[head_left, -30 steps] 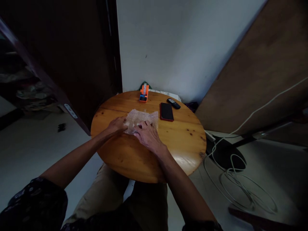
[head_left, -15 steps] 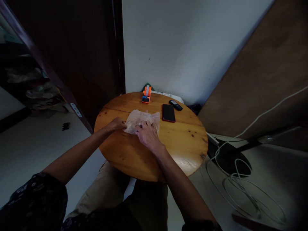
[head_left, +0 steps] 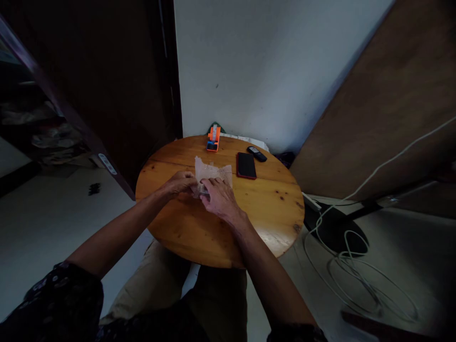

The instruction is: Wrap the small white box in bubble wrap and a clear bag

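Observation:
A sheet of clear bubble wrap (head_left: 213, 171) lies on the round wooden table (head_left: 263, 209), its left side raised and folded inward. My left hand (head_left: 182, 184) is closed in a pinch on that left edge. From the near side, my right hand (head_left: 220, 199) rests over the middle of the wrap, its fingers bent and pressing down on it. A small greyish thing (head_left: 204, 193) shows by my right thumb; my fingers and the wrap hide most of it, so its kind cannot be made out.
Behind the wrap stands an orange tape dispenser (head_left: 213, 137). A dark tablet or phone with a red edge (head_left: 246, 165) lies to the right, beside a small black handset (head_left: 257, 153). White cable (head_left: 356, 275) coils on the floor at right; a dark door (head_left: 107, 71) stands left.
My left hand has moved right, toward my right hand, bringing the left edge of the bubble wrap up and inward. My right hand stays over the wrap. The view has shifted slightly.

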